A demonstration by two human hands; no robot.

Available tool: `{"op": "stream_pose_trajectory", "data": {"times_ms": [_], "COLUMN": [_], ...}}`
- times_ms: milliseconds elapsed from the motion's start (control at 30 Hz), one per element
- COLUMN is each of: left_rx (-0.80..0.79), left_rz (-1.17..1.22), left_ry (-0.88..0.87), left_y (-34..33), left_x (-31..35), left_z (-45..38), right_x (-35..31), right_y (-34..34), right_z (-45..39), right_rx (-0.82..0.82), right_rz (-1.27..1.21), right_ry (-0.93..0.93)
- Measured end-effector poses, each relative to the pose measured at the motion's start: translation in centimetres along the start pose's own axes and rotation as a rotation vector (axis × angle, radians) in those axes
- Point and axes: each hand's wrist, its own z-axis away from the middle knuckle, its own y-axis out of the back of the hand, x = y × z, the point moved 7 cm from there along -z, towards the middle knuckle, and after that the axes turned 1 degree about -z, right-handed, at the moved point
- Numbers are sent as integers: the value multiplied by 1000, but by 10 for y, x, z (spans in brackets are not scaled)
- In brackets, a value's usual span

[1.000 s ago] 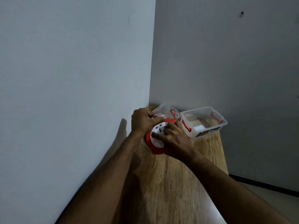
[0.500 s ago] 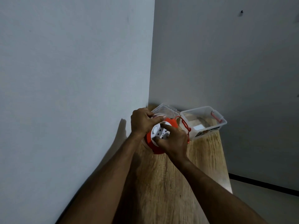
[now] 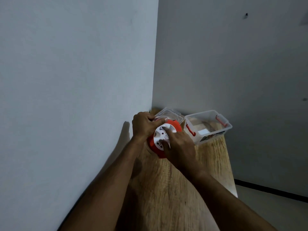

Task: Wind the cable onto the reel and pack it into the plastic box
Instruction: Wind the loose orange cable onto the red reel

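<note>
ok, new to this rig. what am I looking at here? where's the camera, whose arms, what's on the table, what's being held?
There is no machine here: a person works with two bare hands. The single picture comes from a wide-angle camera on that person's head, looking forward and down, so the arms enter from the bottom edge.

The surface is a narrow wooden table pushed into a corner between two walls. At its far end sits an open clear plastic box with red latches; its clear lid lies beside it, nearer the corner.

Both hands are on an orange cable reel with a white socket face. The left hand grips its upper rim, while the right hand lies on the white face with fingers spread. No loose cable is visible in this view.
</note>
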Motion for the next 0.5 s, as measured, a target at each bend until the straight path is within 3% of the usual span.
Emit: {"op": "stream_pose_trajectory", "data": {"times_ms": [67, 133, 333, 500], "left_rx": [-20, -36, -53, -83], "left_rz": [-12, -8, 3, 5], "left_ry": [-8, -21, -32, -21], "left_y": [1, 0, -1, -8], "left_x": [2, 5, 8, 6], "left_z": [-2, -3, -4, 0], "right_x": [-10, -6, 11, 6], "right_y": [-6, -9, -10, -18], "right_z": [5, 7, 2, -2], "right_rx": [-142, -256, -390, -415], "right_rz": [209, 278, 379, 436], "right_ry": [368, 473, 335, 348]}}
